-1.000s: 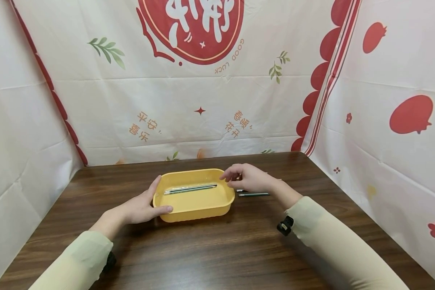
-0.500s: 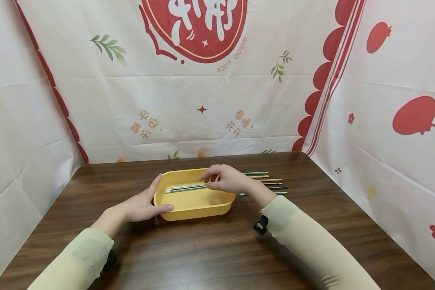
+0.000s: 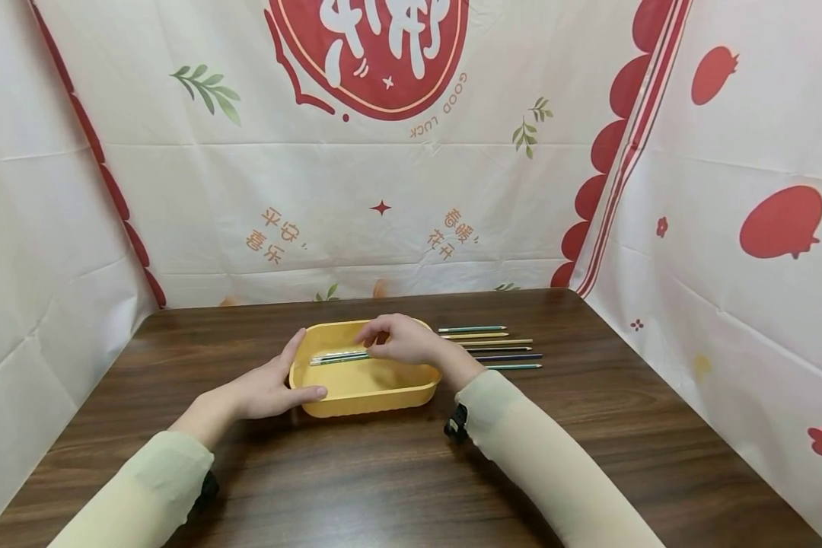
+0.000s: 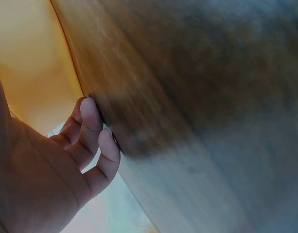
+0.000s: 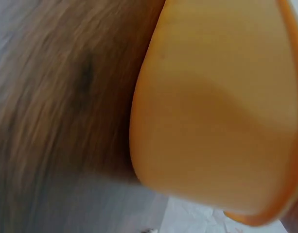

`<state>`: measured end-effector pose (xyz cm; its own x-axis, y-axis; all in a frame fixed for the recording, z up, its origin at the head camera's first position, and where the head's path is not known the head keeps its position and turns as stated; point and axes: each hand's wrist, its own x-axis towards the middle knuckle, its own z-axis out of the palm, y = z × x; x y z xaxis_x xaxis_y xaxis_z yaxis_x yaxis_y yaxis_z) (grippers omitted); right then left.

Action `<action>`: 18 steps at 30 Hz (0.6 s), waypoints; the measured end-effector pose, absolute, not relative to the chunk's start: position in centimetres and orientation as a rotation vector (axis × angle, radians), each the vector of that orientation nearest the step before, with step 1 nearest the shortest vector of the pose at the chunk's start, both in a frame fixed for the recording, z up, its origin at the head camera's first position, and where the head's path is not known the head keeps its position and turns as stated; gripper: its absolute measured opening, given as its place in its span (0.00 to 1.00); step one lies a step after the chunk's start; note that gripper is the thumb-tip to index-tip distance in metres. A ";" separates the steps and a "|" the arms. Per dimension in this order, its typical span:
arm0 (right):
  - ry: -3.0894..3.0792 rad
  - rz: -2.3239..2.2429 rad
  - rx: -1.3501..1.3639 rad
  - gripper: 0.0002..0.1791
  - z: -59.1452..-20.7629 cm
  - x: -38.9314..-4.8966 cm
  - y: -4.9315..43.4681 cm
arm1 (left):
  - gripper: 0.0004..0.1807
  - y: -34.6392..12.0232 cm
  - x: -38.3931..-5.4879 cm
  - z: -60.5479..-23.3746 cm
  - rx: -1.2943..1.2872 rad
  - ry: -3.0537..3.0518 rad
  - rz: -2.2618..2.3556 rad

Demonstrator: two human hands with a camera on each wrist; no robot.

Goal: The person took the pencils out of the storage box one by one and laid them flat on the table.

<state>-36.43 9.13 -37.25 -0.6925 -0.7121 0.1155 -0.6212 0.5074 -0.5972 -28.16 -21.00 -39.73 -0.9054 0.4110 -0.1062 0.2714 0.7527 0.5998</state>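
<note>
A yellow plastic tray with raised sides stands on the table. My left hand holds its left end, thumb over the front rim and the other fingers outside the wall; the left wrist view shows curled fingertips against that wall. Green-and-white pencils lie lengthwise in the tray, their right ends hidden behind my right hand. This hand hovers over the tray, its loosely bent fingers near the pencils, with nothing visible between them. In the right wrist view only the tray's outer wall and the table show.
Right of the tray, several pencils lie roughly parallel on the dark wood table, among them a yellow pencil and a dark blue pencil. Printed white cloth encloses the back and both sides.
My right hand has moved left from above the tray's right rim to over its middle, uncovering the row of pencils on the table. My left hand and the tray stay in place.
</note>
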 end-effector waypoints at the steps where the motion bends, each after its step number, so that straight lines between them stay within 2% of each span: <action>1: 2.600 -0.944 -1.153 0.13 -37.4 -36.5 8.9 | 0.71 -21.0 -28.2 -39.7 0.538 2.720 0.877; 18: 2.602 -0.957 -1.036 0.14 -39.6 -37.1 7.6 | 0.71 -21.0 -28.1 -39.7 0.544 2.718 0.885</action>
